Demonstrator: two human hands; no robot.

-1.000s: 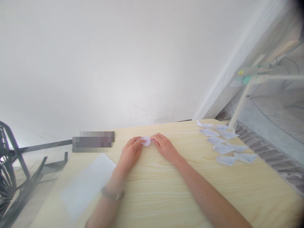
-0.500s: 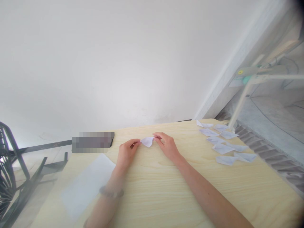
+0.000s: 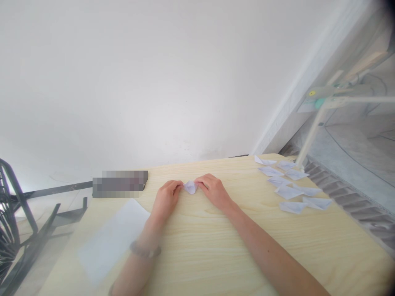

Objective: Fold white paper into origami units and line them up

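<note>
A small folded piece of white paper (image 3: 190,187) sits between my two hands, just above the light wooden table (image 3: 216,246). My left hand (image 3: 166,198) pinches its left side with curled fingers. My right hand (image 3: 212,190) pinches its right side the same way. Both hands rest near the far middle of the table. A bead bracelet (image 3: 145,250) circles my left wrist.
Several folded white paper pieces (image 3: 290,187) lie at the table's far right. A flat white sheet (image 3: 112,238) lies at the left. A blurred dark object (image 3: 119,183) sits at the far edge. A pale stand pole (image 3: 311,135) rises on the right; black metal frame (image 3: 18,222) stands left.
My hands spread the paper a little wider half a second ago, then drew together again, so the paper now looks smaller and more bunched between the fingertips.
</note>
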